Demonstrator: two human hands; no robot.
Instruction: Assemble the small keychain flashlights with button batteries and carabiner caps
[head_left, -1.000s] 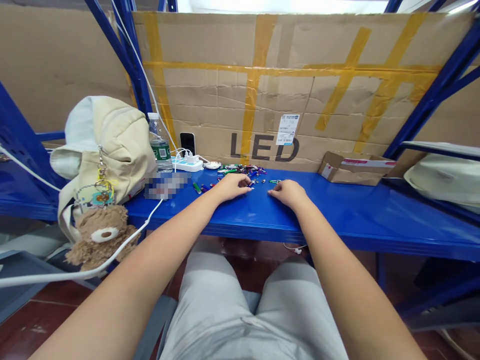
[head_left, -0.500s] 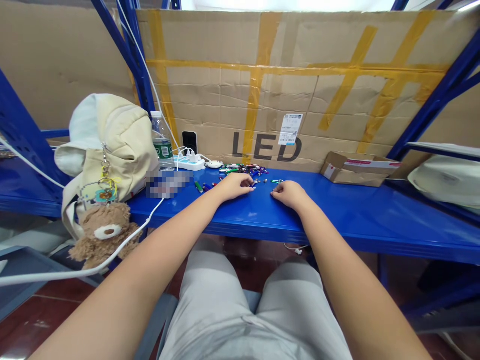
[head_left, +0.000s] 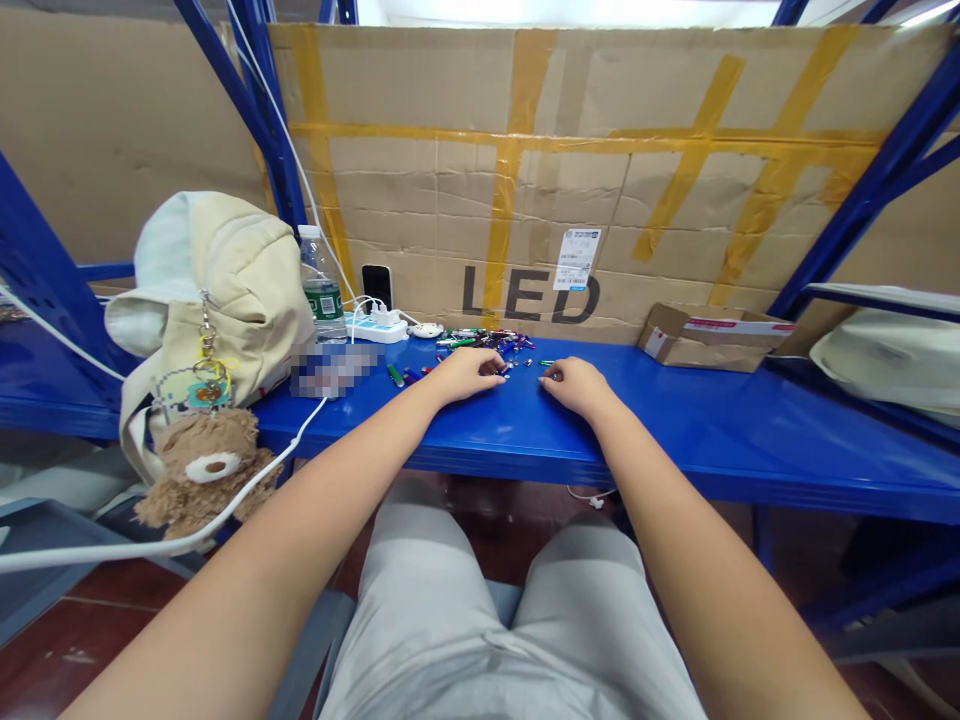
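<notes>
On the blue tabletop (head_left: 637, 420), my left hand (head_left: 471, 375) rests with its fingers curled and thumb near the fingertips. A small blue piece (head_left: 507, 367) shows at those fingertips; whether it is gripped is unclear. My right hand (head_left: 576, 385) lies opposite, fingers pinched together, with anything inside hidden. Just beyond its fingertips a green pen part (head_left: 547, 362) pokes out, partly covered by the hand. Between and behind the hands lie tiny shiny pieces (head_left: 528, 363) and a heap of coloured pen parts (head_left: 491, 338). A green barrel (head_left: 395, 375) sits left of my left forearm.
A cream bag (head_left: 225, 270) with a plush bear (head_left: 217, 465) stands at left, by a water bottle (head_left: 324, 295), power strip (head_left: 375, 327) and phone (head_left: 376, 285). A small open carton (head_left: 709, 340) sits at right. A white cable (head_left: 225, 515) crosses my left side.
My right hand has shifted slightly forward, covering more of the green pen part. The left hand stays almost still. The view has moved a little.
</notes>
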